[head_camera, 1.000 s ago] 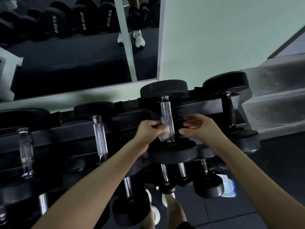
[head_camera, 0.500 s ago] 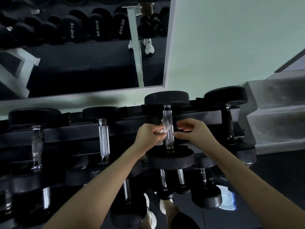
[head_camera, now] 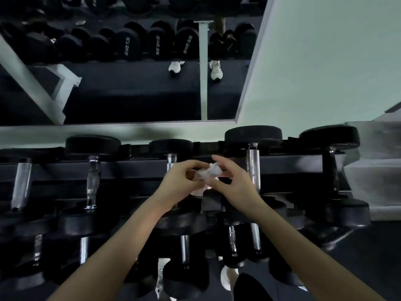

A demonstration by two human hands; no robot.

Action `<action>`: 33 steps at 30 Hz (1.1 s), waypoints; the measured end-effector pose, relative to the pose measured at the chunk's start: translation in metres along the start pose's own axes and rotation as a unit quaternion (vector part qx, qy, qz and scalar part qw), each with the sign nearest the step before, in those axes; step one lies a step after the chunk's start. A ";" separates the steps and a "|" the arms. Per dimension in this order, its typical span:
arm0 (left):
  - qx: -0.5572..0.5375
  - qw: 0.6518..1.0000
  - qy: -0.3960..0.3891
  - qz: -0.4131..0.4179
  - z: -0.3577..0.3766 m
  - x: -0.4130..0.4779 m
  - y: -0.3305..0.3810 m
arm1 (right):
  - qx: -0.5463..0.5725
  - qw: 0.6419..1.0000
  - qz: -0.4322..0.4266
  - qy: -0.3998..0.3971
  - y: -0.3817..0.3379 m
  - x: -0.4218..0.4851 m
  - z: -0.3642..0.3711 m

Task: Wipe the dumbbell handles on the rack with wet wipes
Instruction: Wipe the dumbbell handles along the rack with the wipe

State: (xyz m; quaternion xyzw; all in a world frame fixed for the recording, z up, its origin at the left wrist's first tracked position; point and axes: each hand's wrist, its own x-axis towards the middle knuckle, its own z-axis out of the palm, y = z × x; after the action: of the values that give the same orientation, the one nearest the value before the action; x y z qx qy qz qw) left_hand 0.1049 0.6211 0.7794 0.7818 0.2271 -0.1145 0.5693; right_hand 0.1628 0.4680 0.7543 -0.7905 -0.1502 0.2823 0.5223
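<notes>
Wipe (head_camera: 209, 173): white, crumpled; it hung between the two hands, in front of the rack's top row.
Left hand (head_camera: 176, 183): fingers curled, pinching the wipe's left edge.
Right hand (head_camera: 235, 184): thumb and fingers pinched the wipe's right side; forefinger raised above it.
Middle handle (head_camera: 171, 160): just behind the left hand's knuckles.
Right handle (head_camera: 252, 168): just beside the right hand, clear of the wipe.
Rack (head_camera: 130, 168): black, stood below a mirror (head_camera: 130, 94).

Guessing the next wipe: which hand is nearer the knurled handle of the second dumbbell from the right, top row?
Right. The right hand is just left of the handle; the left hand is farther left, across the wet wipe both hold.
</notes>
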 end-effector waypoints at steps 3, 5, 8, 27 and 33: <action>0.031 0.998 0.041 0.020 -0.029 -0.011 -0.024 | 0.026 0.999 0.013 0.046 -0.005 0.002 0.047; 0.055 0.997 0.049 0.028 -0.045 -0.014 -0.041 | 0.049 0.996 0.034 0.067 -0.013 0.001 0.077; 0.070 0.995 0.045 0.051 -0.066 -0.018 -0.061 | 0.073 0.993 0.051 0.079 -0.024 -0.002 0.117; -0.103 0.982 0.128 -0.088 -0.085 0.024 -0.097 | 0.104 0.950 0.189 0.226 0.000 0.028 0.112; -0.148 0.962 0.174 -0.147 -0.098 0.027 -0.118 | 0.019 0.957 0.169 0.235 0.008 0.026 0.063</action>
State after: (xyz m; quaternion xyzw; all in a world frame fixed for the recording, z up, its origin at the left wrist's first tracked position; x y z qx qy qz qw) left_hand 0.0633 0.7491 0.7004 0.6547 0.4494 -0.0240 0.6073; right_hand 0.1447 0.5252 0.7209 -0.8383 0.1179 0.1753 0.5025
